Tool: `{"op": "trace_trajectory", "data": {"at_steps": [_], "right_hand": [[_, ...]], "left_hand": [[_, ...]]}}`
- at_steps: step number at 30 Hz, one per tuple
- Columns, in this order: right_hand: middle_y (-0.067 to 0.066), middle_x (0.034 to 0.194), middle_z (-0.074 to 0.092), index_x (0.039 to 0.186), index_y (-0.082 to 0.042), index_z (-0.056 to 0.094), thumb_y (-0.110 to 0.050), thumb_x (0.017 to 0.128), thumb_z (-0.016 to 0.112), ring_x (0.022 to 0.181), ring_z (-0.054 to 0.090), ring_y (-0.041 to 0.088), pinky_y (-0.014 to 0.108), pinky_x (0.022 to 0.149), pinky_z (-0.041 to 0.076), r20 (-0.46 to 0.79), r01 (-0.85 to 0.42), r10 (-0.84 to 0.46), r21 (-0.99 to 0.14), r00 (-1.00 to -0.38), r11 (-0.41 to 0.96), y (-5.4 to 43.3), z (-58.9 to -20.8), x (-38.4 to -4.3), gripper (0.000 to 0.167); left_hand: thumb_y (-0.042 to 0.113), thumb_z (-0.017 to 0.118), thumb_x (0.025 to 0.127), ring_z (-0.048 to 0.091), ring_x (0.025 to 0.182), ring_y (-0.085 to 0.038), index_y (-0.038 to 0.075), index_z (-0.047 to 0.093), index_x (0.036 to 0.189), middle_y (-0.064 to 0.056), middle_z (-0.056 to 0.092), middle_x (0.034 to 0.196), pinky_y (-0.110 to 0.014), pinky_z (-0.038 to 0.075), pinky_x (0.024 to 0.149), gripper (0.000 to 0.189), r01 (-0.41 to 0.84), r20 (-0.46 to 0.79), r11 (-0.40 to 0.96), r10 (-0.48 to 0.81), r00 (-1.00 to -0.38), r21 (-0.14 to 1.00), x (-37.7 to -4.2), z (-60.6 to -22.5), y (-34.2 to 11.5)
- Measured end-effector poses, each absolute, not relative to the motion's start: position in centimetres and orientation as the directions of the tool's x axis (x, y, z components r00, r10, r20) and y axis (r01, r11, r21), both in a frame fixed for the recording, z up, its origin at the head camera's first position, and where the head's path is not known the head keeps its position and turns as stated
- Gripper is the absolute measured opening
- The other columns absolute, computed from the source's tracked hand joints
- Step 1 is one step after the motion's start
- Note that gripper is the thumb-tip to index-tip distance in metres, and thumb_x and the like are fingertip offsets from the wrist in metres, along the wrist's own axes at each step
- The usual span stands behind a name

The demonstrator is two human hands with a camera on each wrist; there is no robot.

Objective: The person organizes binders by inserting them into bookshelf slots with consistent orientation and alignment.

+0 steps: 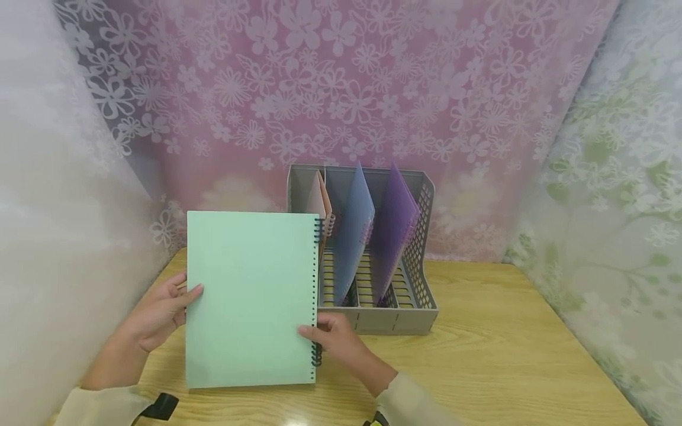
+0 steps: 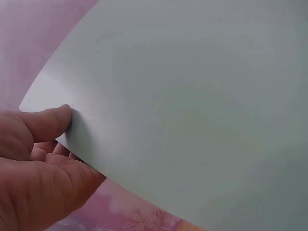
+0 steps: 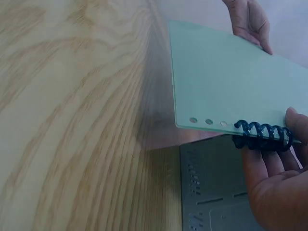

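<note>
Both hands hold a mint-green spiral notebook [image 1: 250, 296] upright in front of the grey file rack [image 1: 394, 322]. My left hand [image 1: 162, 310] pinches its left edge, thumb on the near cover and fingers behind, as the left wrist view shows too. At the coil-bound right edge my right hand [image 1: 338, 337] grips the notebook, thumb over the cover. The dark spiral coil [image 3: 263, 134] runs through only part of the punched holes in the right wrist view. The notebook overlaps the rack's left part in the head view.
In the rack stand a beige notebook [image 1: 321, 198], a blue notebook [image 1: 354, 231] and a purple notebook [image 1: 394, 231], each in its own slot. The wooden table [image 1: 479, 355] reaches back to a pink floral curtain [image 1: 346, 89]. Pale curtains hang at both sides.
</note>
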State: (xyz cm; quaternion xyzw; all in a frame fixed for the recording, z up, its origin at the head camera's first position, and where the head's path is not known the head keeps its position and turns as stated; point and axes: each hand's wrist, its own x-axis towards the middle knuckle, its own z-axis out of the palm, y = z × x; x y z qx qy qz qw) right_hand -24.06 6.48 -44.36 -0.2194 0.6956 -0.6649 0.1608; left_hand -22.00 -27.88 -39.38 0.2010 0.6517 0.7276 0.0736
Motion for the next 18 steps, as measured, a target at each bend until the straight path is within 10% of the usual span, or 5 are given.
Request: {"op": "trace_trajectory", "data": {"at_steps": [18], "right_hand": [[0.008, 0.089, 0.073, 0.107, 0.005, 0.072, -0.016, 0.093, 0.066, 0.074, 0.064, 0.008, 0.03, 0.068, 0.055, 0.072, -0.186, -0.613, -0.975, -0.787, 0.124, 11.3, -44.5, -24.4, 0.026]], "left_hand": [[0.005, 0.035, 0.106, 0.064, 0.11, -0.018, 0.023, 0.044, 0.139, -0.001, 0.065, 0.126, -0.035, 0.055, 0.087, 0.038, 0.142, 0.197, -0.141, 0.544, -0.816, 0.98, -21.6, -38.9, -25.9]]}}
